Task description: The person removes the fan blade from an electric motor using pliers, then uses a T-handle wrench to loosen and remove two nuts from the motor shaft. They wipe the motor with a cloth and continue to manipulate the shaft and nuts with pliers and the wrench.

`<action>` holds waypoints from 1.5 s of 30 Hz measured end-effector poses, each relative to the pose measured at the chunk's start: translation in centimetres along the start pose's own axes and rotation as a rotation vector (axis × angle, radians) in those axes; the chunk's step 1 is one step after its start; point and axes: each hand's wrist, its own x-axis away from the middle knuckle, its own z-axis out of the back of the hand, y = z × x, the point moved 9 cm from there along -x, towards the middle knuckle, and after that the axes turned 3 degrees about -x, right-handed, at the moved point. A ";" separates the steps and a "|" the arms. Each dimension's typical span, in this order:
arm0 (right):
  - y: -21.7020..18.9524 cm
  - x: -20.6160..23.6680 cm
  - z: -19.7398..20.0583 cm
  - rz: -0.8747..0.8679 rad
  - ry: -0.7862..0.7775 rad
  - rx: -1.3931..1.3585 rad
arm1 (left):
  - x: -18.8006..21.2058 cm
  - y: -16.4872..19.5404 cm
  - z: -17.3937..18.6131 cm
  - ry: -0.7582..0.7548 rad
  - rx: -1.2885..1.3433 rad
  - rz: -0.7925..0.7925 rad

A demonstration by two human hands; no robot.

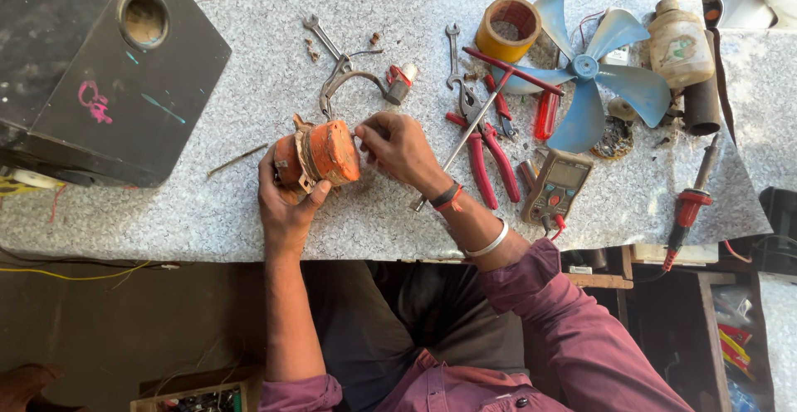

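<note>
My left hand (pixel 286 204) grips a small orange, rusty motor (pixel 320 154) from below and behind, holding it just above the speckled grey tabletop (pixel 232 213). My right hand (pixel 398 148) is at the motor's right end, fingertips pinched on a thin wire or small part there; what they pinch is too small to make out. Both forearms come up from the near edge in maroon sleeves.
A black box with a round hole (pixel 108 63) fills the left. Wrenches (pixel 322 36), red-handled pliers (pixel 486 150), a tape roll (pixel 508 28), a blue fan blade (pixel 585 71), a multimeter (pixel 556 186), a plastic bottle (pixel 681 42) and a soldering iron (pixel 689 208) lie to the right.
</note>
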 end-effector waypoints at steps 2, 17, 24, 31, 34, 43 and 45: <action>-2.0 0.1 -0.1 0.226 -0.016 -0.046 | 0.0 -0.1 0.1 -0.001 -0.023 0.000; 0.1 -0.3 0.6 0.078 0.012 -0.196 | 0.1 -0.8 0.2 0.021 -0.049 0.044; -0.4 0.7 0.9 0.123 0.067 0.010 | 0.0 -0.7 0.3 0.028 -0.072 0.029; -0.2 0.9 0.6 0.131 0.109 0.045 | 0.2 -0.2 0.0 0.012 -0.104 0.015; 0.1 0.9 0.6 0.124 0.102 -0.045 | 0.2 -0.4 -0.1 0.015 -0.105 0.026; -1.3 1.3 1.4 0.148 0.093 0.001 | 0.4 -0.1 -0.9 -0.002 -0.029 0.018; -2.0 1.7 1.8 0.186 0.117 0.025 | 0.5 0.0 -1.0 0.009 -0.008 0.021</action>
